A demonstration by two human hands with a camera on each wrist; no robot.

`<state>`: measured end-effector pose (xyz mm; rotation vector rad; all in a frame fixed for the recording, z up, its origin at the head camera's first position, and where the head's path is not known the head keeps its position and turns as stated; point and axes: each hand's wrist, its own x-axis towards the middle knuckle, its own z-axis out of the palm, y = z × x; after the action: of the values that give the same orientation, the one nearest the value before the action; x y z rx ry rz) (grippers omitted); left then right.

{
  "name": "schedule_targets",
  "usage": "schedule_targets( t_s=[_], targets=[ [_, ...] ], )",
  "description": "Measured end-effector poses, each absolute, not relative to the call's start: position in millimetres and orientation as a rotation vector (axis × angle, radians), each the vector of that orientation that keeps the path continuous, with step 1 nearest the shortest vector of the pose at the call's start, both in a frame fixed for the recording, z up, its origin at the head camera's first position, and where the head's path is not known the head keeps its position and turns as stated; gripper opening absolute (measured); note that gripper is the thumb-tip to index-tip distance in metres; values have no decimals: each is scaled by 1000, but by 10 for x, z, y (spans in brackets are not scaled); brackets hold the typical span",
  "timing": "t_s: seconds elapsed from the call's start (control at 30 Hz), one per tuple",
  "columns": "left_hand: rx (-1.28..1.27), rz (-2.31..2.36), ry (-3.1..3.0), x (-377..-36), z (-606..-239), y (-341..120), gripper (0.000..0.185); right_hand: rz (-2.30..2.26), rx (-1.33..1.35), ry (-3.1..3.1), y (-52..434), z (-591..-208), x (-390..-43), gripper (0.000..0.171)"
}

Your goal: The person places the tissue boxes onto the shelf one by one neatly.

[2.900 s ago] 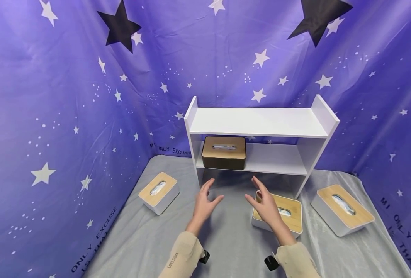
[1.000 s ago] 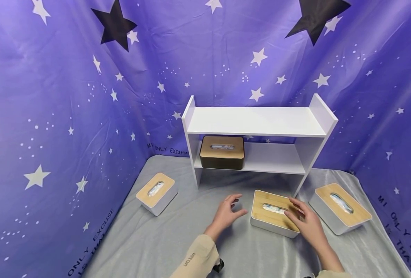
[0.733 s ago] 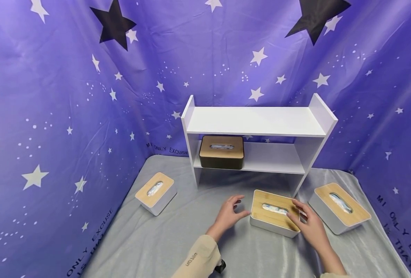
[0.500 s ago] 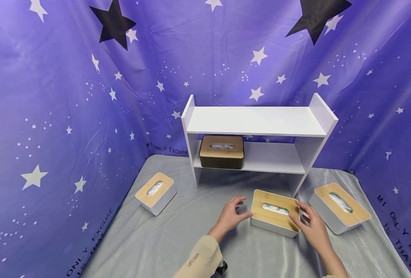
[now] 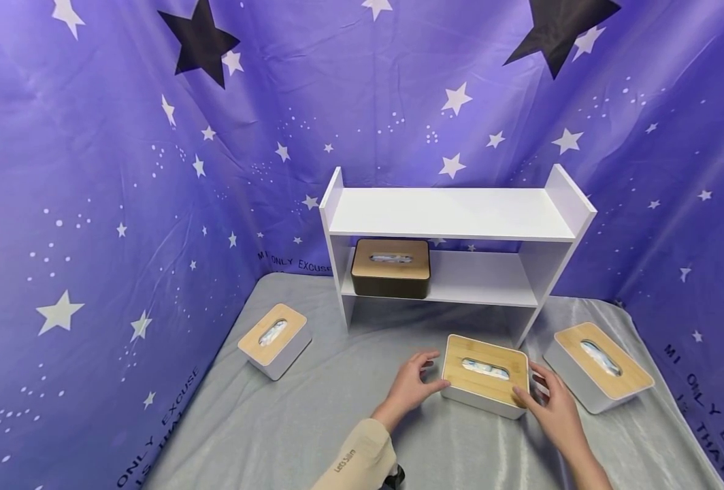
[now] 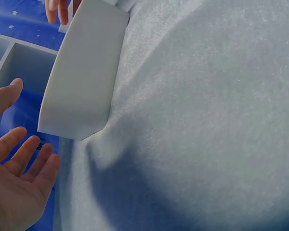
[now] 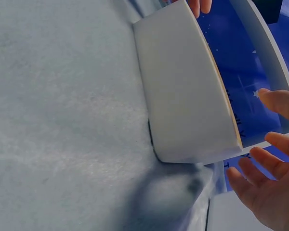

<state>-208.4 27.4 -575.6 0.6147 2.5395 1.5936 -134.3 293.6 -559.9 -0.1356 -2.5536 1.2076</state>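
A white tissue box with a light wooden lid sits on the grey cloth in front of the shelf. At its left end my left hand is held with fingers spread, the thumb tip close to the box's edge. My right hand flanks the opposite end, thumb overlapping the lid's corner in the head view. In the left wrist view the left hand shows loosely bent fingers beside the box's white side. The right wrist view has the right hand likewise spread beside the box, holding nothing.
A white shelf stands behind, a black tissue box with a wooden lid on its middle board at the left. Another white tissue box lies on the cloth at left, a further one at right. Purple starry curtains surround the cloth.
Both hands have shifted rightward from in front of the shelf to either end of the white tissue box. Most recently the left hand edges closer and the right hand slides off the lid toward its right end.
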Motion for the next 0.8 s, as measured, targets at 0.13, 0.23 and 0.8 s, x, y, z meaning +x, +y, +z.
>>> schedule_targets(
  t_s=[0.13, 0.23, 0.8],
  targets=[
    [608, 1602, 2523, -2073, -5771, 296, 58, 1270, -165, -2571, 2934, -5629, -1298, 71],
    [607, 1624, 2506, -2060, -5780, 304, 59, 1292, -188, -2571, 2936, -5669, -1277, 75],
    [493, 1617, 2464, -2021, -5869, 393, 66, 1474, -282, -2620, 2908, -5820, -1251, 89]
  ],
)
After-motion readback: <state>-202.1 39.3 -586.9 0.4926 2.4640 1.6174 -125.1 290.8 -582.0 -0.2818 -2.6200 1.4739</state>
